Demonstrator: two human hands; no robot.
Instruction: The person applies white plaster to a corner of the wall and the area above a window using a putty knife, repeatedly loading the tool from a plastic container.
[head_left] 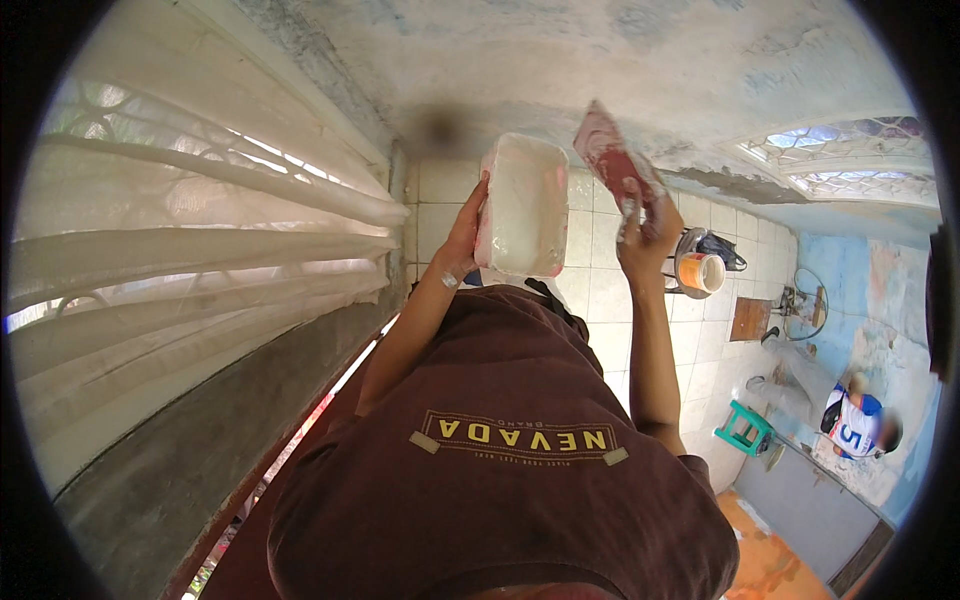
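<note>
White putty tub [522, 205] gripped by left hand [462, 245]; red trowel [612, 150] clasped in right hand [645, 235] fingers. Tub best kept level, trowel blade held flat against patchy wall [700, 70].

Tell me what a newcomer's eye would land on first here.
At the top centre, the left hand grips a white plaster-smeared tub, and the right hand beside it holds a red trowel up against the patchy wall. A pale draped curtain fills the left side. At the lower right, another person crouches near a green stool.
</note>
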